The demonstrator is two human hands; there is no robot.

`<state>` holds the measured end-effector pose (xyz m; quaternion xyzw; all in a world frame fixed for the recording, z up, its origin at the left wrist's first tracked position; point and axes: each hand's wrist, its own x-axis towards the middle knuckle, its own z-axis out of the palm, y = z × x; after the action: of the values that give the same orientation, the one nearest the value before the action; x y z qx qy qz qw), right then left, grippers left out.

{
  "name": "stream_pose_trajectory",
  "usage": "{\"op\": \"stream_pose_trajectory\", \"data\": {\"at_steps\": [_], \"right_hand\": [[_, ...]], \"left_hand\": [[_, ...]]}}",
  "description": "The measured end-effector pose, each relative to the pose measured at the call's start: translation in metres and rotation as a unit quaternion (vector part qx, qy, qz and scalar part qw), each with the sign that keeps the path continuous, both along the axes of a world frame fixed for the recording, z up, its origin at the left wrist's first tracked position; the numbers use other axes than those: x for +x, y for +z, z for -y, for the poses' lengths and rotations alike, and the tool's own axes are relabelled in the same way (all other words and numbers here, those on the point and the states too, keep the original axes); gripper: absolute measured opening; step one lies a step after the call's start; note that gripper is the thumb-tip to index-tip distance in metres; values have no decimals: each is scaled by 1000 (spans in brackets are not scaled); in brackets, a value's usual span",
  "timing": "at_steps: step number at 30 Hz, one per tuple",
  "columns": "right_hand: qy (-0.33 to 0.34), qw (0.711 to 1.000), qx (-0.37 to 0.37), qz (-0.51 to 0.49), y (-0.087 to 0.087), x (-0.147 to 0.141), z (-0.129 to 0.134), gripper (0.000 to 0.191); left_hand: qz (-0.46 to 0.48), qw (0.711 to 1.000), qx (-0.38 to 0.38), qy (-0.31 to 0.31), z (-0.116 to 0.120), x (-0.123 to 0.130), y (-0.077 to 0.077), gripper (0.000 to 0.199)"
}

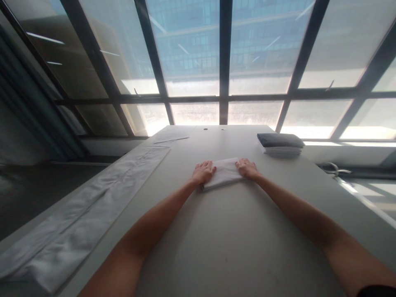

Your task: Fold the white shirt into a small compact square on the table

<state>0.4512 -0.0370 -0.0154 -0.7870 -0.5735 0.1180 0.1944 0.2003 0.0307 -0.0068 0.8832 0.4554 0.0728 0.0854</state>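
Note:
A folded white cloth (227,171) lies on the white table (230,235), a little tilted, in front of me. My left hand (204,172) rests palm down on the cloth's left end, fingers stretched across it. On the opposite end, my right hand (246,168) lies flat over the right edge with its fingers pointing inward. Both arms reach forward over the tabletop. Beyond my right hand stands a stack of folded cloths (280,150), white ones below and dark grey (280,140) on top.
A long, wrinkled pale fabric (95,206) runs along the table's left side. Flat thin white pieces (171,139) lie at the far left. Large framed windows (193,49) rise behind the table. A dark curtain (34,95) hangs left; a curved metal object (334,170) is off the right edge.

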Motion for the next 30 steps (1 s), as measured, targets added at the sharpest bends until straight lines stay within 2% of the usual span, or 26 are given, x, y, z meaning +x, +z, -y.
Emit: {"op": "stream_pose_trajectory", "data": {"at_steps": [5, 9, 12, 15, 18, 22, 26, 30], "right_hand": [[-36, 997, 50, -39, 4, 17, 16, 46], [-71, 989, 92, -94, 13, 24, 27, 37], [-72, 982, 70, -160, 21, 24, 29, 18], [-69, 967, 15, -246, 29, 23, 24, 14], [-80, 941, -28, -327, 33, 25, 16, 20], [-77, 903, -54, -420, 36, 28, 14, 16], [-24, 859, -28, -511, 39, 24, 28, 7], [38, 796, -10, -604, 38, 13, 43, 20]], "left_hand": [[18, 998, -4, 63, -13, -42, -3, 63], [93, 991, 43, 89, -3, -67, -7, 58], [159, 981, 111, 33, 19, -65, -10, 54], [124, 982, 131, -63, 48, -52, -12, 53], [69, 987, 93, -115, 65, -44, -14, 61], [69, 986, 83, -124, 60, -44, -19, 64], [92, 983, 96, -129, 50, -45, -23, 59], [114, 979, 101, -134, 49, -43, -24, 60]]}}
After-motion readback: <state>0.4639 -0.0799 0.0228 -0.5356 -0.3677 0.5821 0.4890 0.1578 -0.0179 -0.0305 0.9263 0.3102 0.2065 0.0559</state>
